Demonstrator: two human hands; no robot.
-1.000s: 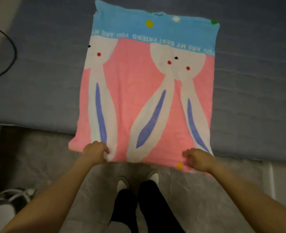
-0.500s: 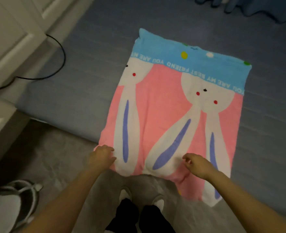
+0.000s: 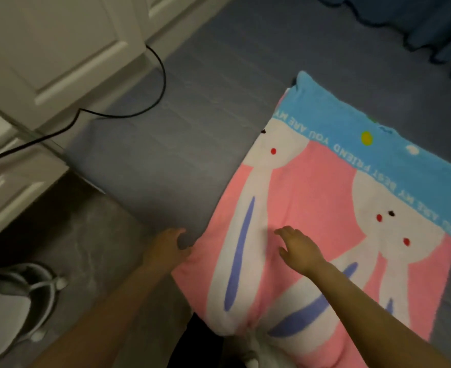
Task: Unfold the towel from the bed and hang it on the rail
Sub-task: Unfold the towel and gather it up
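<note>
Towel (image 3: pixel 312 235): on bed (image 3: pixel 166 155), near edge hanging off; appears still doubled.
Left hand (image 3: pixel 167 247): pinches towel's left edge.
Right hand (image 3: pixel 297 248): fingers relaxed over towel, grasping nothing.
Rail: not visible; hanging remains.

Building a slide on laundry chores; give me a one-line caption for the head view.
Left hand grips the pink rabbit towel at its edge while the right hand hovers open above it.
</note>
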